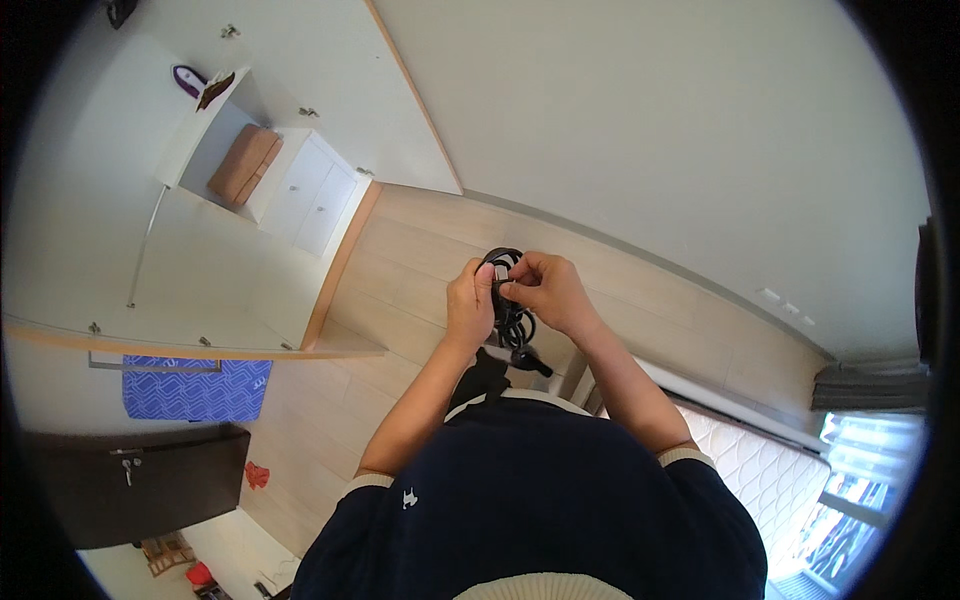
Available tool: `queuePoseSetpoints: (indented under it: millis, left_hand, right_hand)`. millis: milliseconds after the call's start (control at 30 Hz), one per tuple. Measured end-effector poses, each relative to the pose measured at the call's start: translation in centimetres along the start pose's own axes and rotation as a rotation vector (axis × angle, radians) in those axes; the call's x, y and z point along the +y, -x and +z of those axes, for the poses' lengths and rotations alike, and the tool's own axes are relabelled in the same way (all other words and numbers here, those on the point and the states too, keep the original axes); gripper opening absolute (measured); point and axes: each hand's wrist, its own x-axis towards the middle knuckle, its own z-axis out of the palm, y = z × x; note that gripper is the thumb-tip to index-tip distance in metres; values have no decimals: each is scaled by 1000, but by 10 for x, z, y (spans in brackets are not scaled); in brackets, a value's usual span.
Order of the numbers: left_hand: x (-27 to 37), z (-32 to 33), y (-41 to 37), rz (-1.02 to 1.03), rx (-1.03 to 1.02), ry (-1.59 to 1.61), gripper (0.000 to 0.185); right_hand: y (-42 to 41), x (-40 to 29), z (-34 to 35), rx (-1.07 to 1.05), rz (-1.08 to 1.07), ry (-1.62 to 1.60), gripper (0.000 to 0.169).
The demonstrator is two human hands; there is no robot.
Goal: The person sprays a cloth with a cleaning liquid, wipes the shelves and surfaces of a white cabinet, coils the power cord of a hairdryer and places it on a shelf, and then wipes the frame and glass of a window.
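A coiled black cable (516,324) is bunched between my two hands in front of my body. My left hand (471,304) grips the bundle from the left, its thumb laid along the top. On the other side my right hand (550,289) pinches a strand of the cable between thumb and fingers. Loops hang below the hands, and a thick black connector end (531,361) dangles at the bottom. Part of the coil is hidden behind the fingers.
An opened white wardrobe (217,255) holds a folded brown towel (246,165) and a purple-and-white clothes iron (189,80). A blue patterned box (196,388) and a dark brown door (150,484) lie to the left. At the right is a quilted mattress (750,465). A red cloth (256,475) lies on the floor.
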Motion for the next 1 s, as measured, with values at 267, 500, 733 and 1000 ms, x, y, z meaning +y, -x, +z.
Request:
queuePoseSetpoints:
  millis: [267,500,733,1000]
  left_hand:
    - [-49,-49,-65,95,40,-120,19]
    - [-92,-103,-114,218,26,-108,22]
    - [-141,-141,-143,-25,-102,62,44]
    - [-185,-191,-187,-85,173,25,46]
  right_hand:
    - [-92,-21,39,146,-87,335,33]
    - [-179,-19,94,-191,-41,-333,27]
    - [-260,-12,147,-90,-159,127,19]
    - [-341,-51,198,-364,-94,-37,21]
